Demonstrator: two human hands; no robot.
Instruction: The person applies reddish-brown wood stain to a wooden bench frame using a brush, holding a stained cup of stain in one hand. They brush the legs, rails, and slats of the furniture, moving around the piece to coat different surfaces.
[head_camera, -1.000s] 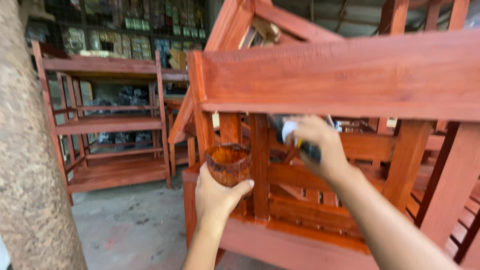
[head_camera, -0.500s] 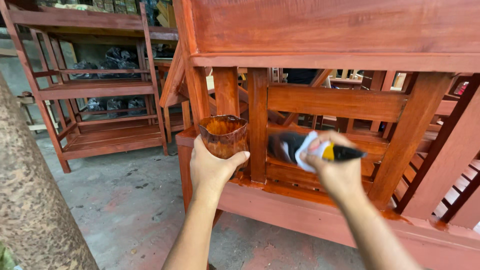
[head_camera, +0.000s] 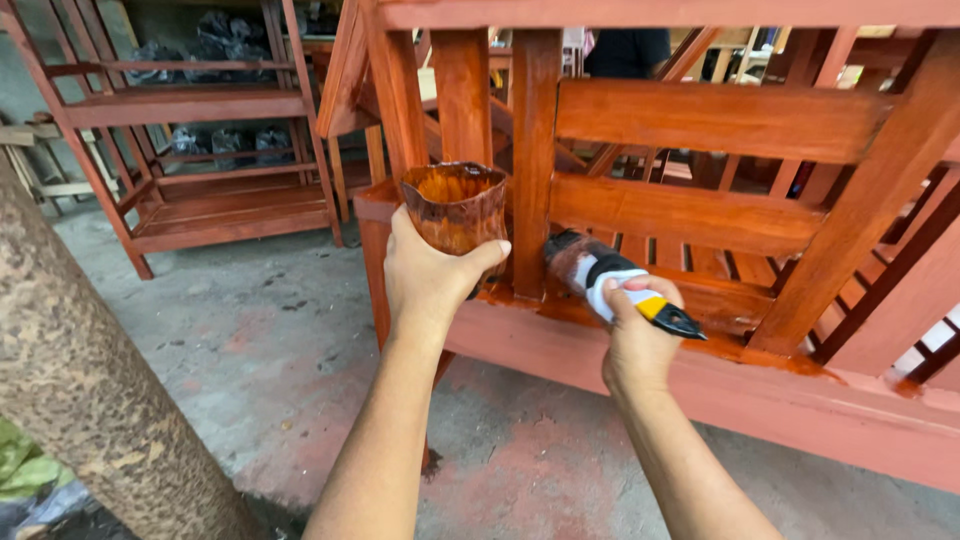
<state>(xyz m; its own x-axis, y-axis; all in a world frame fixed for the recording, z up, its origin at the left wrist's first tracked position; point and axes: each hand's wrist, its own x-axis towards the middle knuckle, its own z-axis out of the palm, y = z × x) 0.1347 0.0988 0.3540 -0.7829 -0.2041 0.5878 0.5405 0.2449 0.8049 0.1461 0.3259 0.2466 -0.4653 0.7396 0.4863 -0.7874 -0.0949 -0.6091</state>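
Observation:
My left hand (head_camera: 428, 275) grips a stained cup (head_camera: 455, 205) of reddish-brown varnish, held upright in front of a red-brown wooden frame (head_camera: 700, 120). My right hand (head_camera: 635, 335) holds a paintbrush (head_camera: 615, 280) with a black and yellow handle. Its bristles press against the foot of a vertical post (head_camera: 535, 150), where it meets the wet, glossy bottom rail (head_camera: 700, 300). The cup sits just left of that post, close to the brush tip.
A varnished wooden shelf unit (head_camera: 190, 110) stands at the back left on the concrete floor (head_camera: 260, 340). A rough tree trunk (head_camera: 80, 400) rises at the near left. A person in a dark top (head_camera: 625, 50) shows behind the frame.
The view has tilted down. My right hand has lowered the brush from the middle rail to the base of the post. My left hand keeps the cup beside it.

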